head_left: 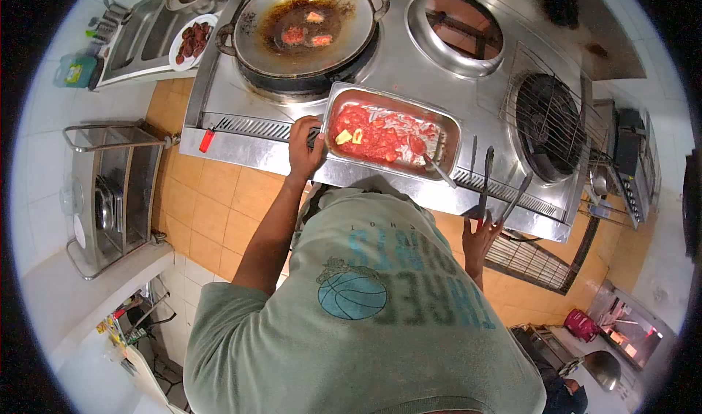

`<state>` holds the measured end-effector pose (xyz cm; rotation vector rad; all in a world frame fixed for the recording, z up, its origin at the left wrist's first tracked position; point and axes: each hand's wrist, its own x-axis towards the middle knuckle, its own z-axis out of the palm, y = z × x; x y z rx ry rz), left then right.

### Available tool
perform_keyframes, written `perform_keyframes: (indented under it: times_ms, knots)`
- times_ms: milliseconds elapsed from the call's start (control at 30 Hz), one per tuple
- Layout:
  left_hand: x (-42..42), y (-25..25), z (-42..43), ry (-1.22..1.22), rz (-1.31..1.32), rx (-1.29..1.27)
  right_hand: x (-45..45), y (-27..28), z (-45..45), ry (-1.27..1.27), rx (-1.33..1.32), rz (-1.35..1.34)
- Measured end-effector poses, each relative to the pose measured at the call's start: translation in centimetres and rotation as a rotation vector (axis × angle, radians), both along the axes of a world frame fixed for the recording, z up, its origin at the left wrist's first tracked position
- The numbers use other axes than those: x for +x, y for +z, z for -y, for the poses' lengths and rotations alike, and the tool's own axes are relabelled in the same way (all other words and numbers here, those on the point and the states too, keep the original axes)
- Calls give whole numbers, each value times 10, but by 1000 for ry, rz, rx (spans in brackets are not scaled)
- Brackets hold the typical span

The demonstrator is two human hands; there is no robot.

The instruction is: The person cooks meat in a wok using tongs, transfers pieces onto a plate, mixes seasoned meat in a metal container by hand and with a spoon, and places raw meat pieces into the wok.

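My left hand grips the left end of a rectangular metal tray at the stove's front edge. Inside is a wet red sauce or marinade with a couple of yellow pieces at the left. A spoon leans in the tray's right end, its handle over the front rim. Low at the right, my right hand is closed around the lower end of dark metal tongs. The tongs' arms are spread apart and point toward the stove. The fingers are partly hidden there.
A large two-handled wok with oil and several reddish pieces stands on the left burner. A metal burner ring and a wire grate are to the right. A white plate of browned pieces sits by the sink.
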<state>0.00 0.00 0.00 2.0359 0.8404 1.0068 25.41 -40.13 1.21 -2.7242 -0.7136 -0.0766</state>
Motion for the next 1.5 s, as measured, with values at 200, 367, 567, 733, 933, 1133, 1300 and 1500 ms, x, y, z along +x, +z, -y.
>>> perform_keyframes:
  times_ms: [200, 367, 567, 733, 933, 1133, 1300, 1500]
  knots:
    - [-3, 1, 2, 8, 18, -2, 17, -9, 24, 154, 77, -31]
    - [0, 3, 2, 25, 35, 0, 19, -17, 52, 237, 41, 47]
    - [2, -4, 2, 41, 43, -41, 13, -3, 38, 49, 88, -90]
    - [3, -2, 0, -7, -36, 76, 6, 2, 46, -567, 250, -279]
    - [-1, -13, -5, -95, -43, 36, 3, -37, 52, -551, 673, -787]
    - [1, 1, 0, -23, -9, -37, -26, -21, 50, -460, 591, -599]
    - [-2, 0, 0, 9, -30, 8, 16, 62, -21, -60, 623, -636]
    - [-3, 4, 1, 27, -21, 40, 67, 123, -222, 651, 296, -205]
